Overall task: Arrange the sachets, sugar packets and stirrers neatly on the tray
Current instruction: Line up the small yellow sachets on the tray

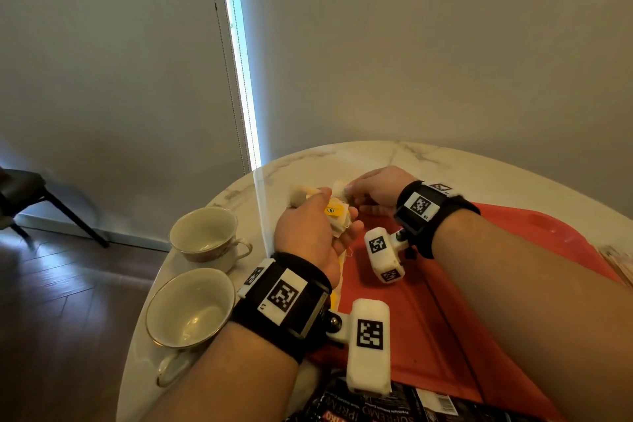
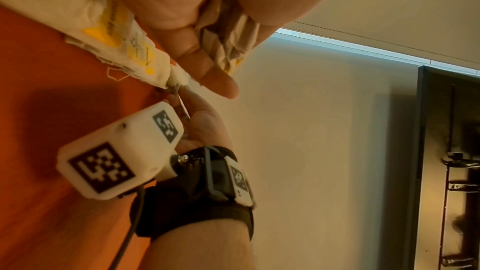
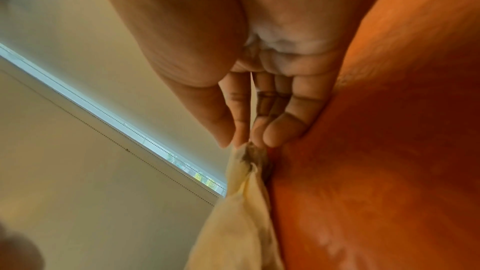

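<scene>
My left hand [image 1: 334, 221] hovers over the far left corner of the red tray [image 1: 445, 305] and grips a crumpled bunch of tea sachets [image 1: 337, 214] with yellow tags. In the left wrist view the bunch [image 2: 228, 36] sits between thumb and curled fingers. My right hand [image 1: 351, 189] is just beyond it, with thumb and fingers pinching the end of one pale sachet [image 3: 241, 198] that trails toward the left hand. A white and yellow packet [image 2: 103, 28] lies on the tray under the left hand. Thin wooden stirrers [image 1: 618, 262] show at the right edge.
Two empty gold-rimmed cups, one farther [image 1: 205, 233] and one nearer [image 1: 190, 307], stand on saucers on the marble table [image 1: 411, 158] left of the tray. A black printed packet [image 1: 370, 411] lies at the near edge. A dark chair [image 1: 30, 195] stands on the floor to the left.
</scene>
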The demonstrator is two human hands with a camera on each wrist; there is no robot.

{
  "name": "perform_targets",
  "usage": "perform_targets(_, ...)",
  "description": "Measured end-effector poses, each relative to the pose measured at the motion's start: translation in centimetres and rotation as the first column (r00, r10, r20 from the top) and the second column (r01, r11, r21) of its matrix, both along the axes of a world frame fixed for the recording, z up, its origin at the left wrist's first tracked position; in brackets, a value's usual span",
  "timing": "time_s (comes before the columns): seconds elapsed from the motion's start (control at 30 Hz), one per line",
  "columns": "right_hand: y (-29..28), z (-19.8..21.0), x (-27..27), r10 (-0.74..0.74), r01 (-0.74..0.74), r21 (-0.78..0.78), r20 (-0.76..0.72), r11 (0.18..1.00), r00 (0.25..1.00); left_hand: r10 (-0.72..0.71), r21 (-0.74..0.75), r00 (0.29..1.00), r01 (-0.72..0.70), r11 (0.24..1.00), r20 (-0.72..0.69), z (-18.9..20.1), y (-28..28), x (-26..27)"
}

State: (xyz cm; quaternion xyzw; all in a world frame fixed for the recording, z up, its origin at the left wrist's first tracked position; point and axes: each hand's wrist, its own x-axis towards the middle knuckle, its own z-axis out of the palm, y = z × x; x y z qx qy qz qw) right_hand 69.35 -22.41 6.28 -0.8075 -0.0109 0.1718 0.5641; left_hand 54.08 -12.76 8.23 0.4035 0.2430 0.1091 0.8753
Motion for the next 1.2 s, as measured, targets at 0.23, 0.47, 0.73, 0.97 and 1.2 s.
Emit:
perform_targets(0.23, -2.0, 5.4, -4.7, 0.189, -0.208, 0.114, 0.159, 0.971, 0.969, -0.248, 0.175, 0.968, 0.241, 0.955, 0.02, 0.5, -0.8, -0.7)
perform_targets(0.47, -2.4, 6.3, -7.6, 0.282, -0.335, 0.166, 0.279, 0.927, 0.918, -0.316, 0.288, 0.948, 0.295, 0.911, 0.029, 1.0, -1.1, -1.4)
perform_targets(0.73, -3.2, 5.5, -7.5, 0.116, -0.344, 0.389, 0.501, 0.855, 0.858, -0.158, 0.112, 0.986, 0.151, 0.982, 0.057, 0.9, -0.5, -0.7)
perform_targets(0.97, -3.8, 5.7, -7.6, 0.319, -0.423, 0.045, 0.584, 0.905, 0.746, -0.068, 0.061, 0.988, 0.06, 0.996, 0.142, 1.9, -0.2, -1.2)
perform_targets(1.2, -3.8, 6.0, -7.3, 0.228, -0.363, 0.373, 0.359, 0.854, 0.905, -0.08, 0.253, 0.983, 0.037, 0.967, 0.164, 0.9, -0.1, -1.1)
